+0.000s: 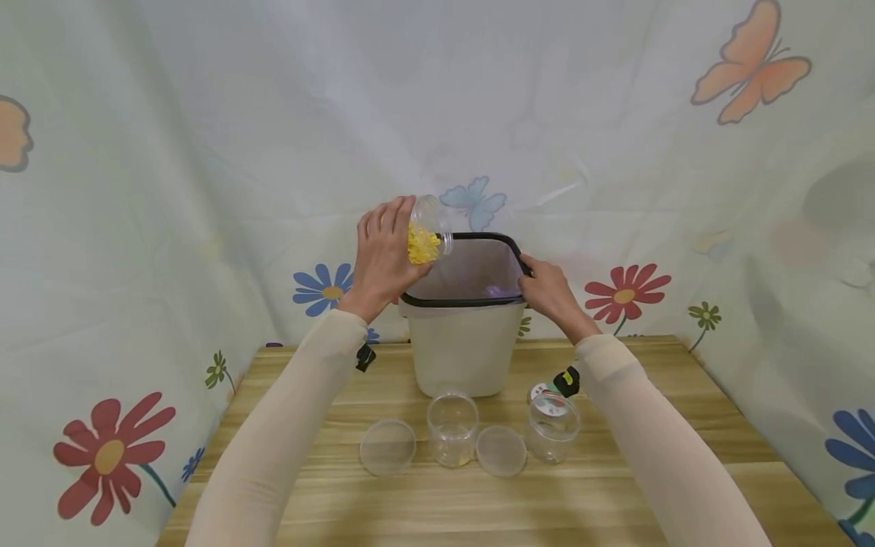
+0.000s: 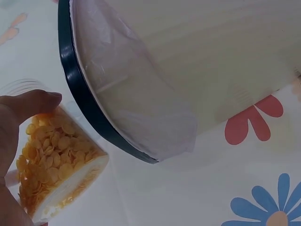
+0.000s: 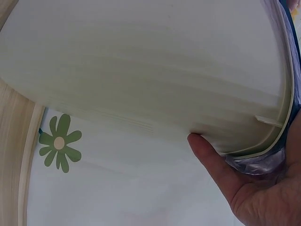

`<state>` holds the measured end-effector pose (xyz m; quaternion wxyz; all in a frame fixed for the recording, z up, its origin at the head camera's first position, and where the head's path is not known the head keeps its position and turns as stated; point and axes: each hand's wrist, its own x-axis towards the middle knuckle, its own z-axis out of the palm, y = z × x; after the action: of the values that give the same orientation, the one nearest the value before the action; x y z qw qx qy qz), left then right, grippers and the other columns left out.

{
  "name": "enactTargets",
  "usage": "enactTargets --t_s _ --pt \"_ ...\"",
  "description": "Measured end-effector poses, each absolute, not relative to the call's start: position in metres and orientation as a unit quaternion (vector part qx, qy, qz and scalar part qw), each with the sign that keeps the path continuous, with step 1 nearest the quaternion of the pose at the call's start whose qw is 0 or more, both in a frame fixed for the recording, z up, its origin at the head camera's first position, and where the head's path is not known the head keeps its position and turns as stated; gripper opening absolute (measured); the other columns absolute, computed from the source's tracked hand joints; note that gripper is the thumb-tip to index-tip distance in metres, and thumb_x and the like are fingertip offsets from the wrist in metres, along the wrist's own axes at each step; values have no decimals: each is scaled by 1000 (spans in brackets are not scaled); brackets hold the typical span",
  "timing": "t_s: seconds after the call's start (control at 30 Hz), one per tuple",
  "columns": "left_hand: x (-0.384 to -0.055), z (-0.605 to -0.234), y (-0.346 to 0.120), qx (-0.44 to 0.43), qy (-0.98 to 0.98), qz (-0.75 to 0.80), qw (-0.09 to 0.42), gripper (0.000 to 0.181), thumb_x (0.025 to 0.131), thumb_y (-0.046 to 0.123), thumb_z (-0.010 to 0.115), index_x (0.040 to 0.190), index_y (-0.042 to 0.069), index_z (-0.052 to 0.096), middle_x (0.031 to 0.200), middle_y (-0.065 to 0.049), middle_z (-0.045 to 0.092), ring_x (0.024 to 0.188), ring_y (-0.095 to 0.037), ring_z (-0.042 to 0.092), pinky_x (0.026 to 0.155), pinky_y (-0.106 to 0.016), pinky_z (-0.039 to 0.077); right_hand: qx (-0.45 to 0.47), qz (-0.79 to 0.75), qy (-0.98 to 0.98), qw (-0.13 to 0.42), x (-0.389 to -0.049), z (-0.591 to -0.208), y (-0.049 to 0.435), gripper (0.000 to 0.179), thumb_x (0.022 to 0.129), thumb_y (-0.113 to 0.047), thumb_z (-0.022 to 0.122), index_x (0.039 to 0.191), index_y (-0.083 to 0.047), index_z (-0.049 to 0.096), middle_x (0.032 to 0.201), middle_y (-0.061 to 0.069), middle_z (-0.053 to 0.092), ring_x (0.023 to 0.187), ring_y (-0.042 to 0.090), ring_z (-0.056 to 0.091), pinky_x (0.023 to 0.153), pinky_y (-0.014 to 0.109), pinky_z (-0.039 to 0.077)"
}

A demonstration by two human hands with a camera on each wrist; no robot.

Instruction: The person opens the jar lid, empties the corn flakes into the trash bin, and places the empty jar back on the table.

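Note:
My left hand (image 1: 386, 254) grips a clear plastic jar (image 1: 430, 214), tilted on its side with the mouth at the left part of the bin's opening. Yellow flakes (image 1: 422, 246) lie inside the jar; the left wrist view shows these flakes (image 2: 56, 150) close up, under the thumb. A cream trash bin (image 1: 465, 349) with a black rim (image 1: 472, 302) stands on the table. Its thin, purplish bag (image 2: 141, 117) hangs over the rim. At the bin's right edge, my right hand (image 1: 550, 290) holds the rim, with the thumb (image 3: 207, 153) against the outer wall.
In front of the bin on the wooden table (image 1: 410, 509) stand two clear jars (image 1: 453, 429) (image 1: 552, 437). Two translucent round lids (image 1: 387, 448) (image 1: 502, 451) lie beside them. A red and white round piece (image 1: 547, 399) shows behind the right jar. A flower-printed curtain (image 1: 273, 152) hangs behind.

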<state>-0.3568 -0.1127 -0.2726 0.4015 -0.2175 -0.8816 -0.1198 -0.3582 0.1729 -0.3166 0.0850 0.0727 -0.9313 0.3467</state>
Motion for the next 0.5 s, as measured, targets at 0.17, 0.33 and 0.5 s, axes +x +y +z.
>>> enactTargets --t_s 0.17,0.33,0.5 --pt "-358 -271 -111 -219 -882 -113 402 102 71 42 84 151 10 28 148 -11 42 135 -33 37 116 -50 26 72 349 -930 87 -358 -316 171 62 94 -14 38 155 -10 28 122 26 60 59 19 60 59 28 55" --pt "-359 -269 -109 -224 -884 -96 398 102 71 42 84 150 10 28 149 -10 40 135 -33 37 117 -51 26 68 343 -933 88 -357 -316 170 61 95 -14 37 155 -10 28 99 23 61 60 22 62 59 28 55" --pt "-361 -268 -106 -224 -891 -77 388 101 73 42 83 151 12 27 150 -10 39 137 -33 35 118 -53 24 67 343 -933 87 -357 -315 171 61 95 -14 37 155 -10 28 101 23 61 57 17 59 59 28 56"
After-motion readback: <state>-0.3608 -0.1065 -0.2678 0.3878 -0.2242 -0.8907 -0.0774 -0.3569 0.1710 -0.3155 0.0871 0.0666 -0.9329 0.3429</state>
